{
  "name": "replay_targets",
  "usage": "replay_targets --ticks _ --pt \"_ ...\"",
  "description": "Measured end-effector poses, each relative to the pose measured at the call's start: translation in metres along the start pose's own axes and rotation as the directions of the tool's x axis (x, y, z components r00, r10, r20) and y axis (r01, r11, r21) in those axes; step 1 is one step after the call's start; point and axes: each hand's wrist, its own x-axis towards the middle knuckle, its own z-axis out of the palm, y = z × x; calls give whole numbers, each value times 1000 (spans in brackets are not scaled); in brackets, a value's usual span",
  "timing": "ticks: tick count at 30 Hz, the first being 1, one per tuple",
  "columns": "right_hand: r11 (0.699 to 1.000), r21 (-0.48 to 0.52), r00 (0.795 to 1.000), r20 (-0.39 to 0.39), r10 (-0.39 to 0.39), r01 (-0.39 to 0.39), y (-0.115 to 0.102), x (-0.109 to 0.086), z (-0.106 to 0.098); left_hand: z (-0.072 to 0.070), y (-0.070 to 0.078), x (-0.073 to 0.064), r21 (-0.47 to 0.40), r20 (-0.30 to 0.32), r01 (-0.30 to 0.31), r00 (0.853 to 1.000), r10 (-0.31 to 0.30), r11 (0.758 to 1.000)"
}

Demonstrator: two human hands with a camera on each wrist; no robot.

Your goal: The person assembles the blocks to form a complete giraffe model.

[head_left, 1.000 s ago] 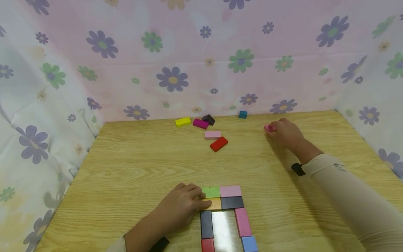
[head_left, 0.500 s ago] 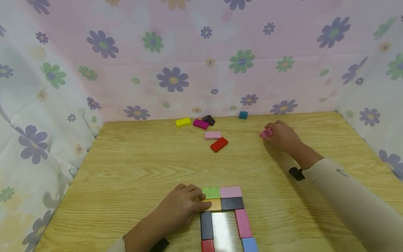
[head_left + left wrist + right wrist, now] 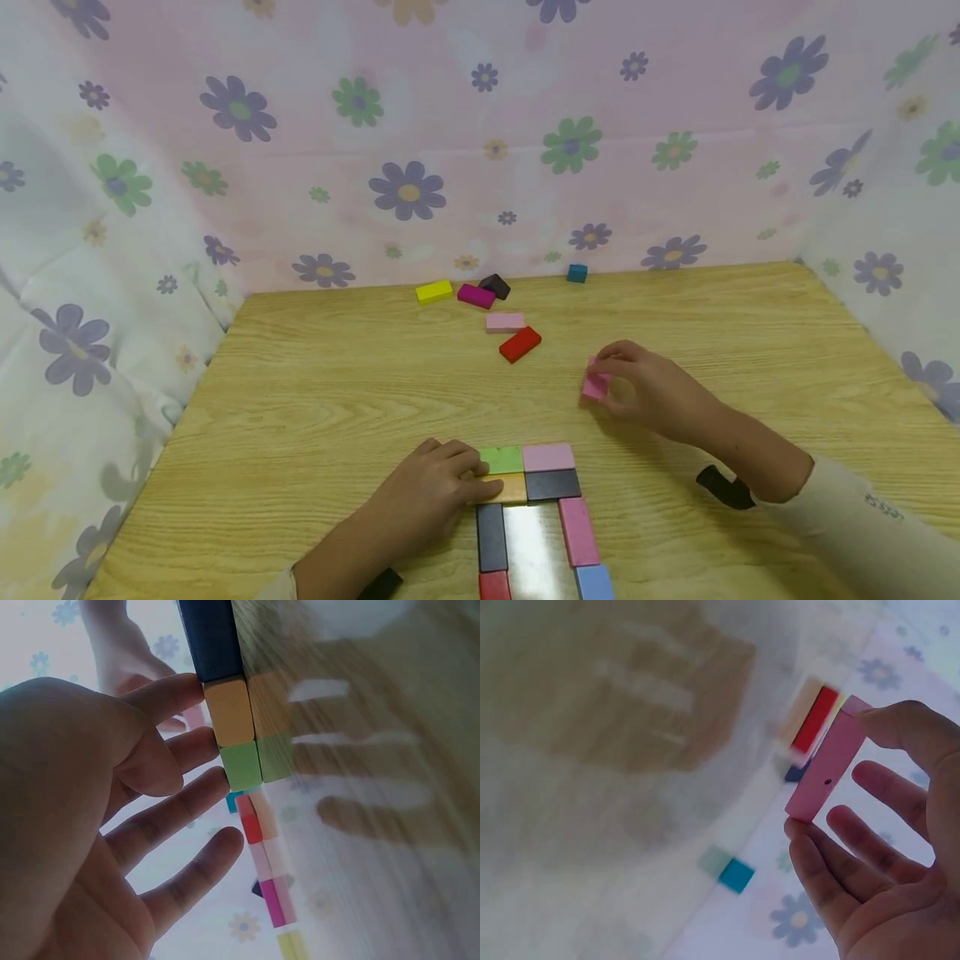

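Note:
My right hand (image 3: 663, 396) pinches a pink block (image 3: 831, 765) by its two ends, between thumb and fingertips, above the table right of the middle. My left hand (image 3: 423, 496) rests with relaxed fingers on the left end of a row of flat-lying blocks. Its fingertips touch a green block (image 3: 241, 766) and an orange block (image 3: 229, 712). Beside these in the head view lie a light pink block (image 3: 547, 457) and a dark block (image 3: 552, 484). Two sides run toward me from there: a dark block (image 3: 492, 537) and red block (image 3: 494, 585) left, a pink block (image 3: 578, 532) and blue block (image 3: 595, 582) right.
Toward the back of the wooden table (image 3: 337, 375) lie loose blocks: yellow (image 3: 434, 292), magenta (image 3: 476, 296), black (image 3: 496, 287), light pink (image 3: 506, 322), red (image 3: 520, 344) and teal (image 3: 577, 273). Flowered cloth (image 3: 450, 125) hangs behind and at both sides.
My right hand has brought the pink block from the back right of the table toward me and to the left. The left hand has stayed on the green and orange blocks.

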Motion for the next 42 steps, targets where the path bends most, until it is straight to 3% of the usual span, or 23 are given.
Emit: replay_targets --ticks 5,9,22,35,42 --pt "996 0 996 -10 -87 87 -16 -16 3 2 0 0 -2 -5 -4 1000 4 1000" --pt "992 4 992 41 -123 123 -27 -23 7 2 0 -1 -2 -11 -5 1000 5 1000" --pt "994 -21 977 187 -99 104 -35 -33 14 3 0 -1 -7 -12 -6 1000 5 1000" --pt "989 -39 974 180 -136 145 -34 -31 12 4 -1 -1 1 -27 -9 1000 9 1000" --pt "994 -67 990 113 -82 90 -29 -8 1 3 -1 -1 0 -24 -5 1000 5 1000"
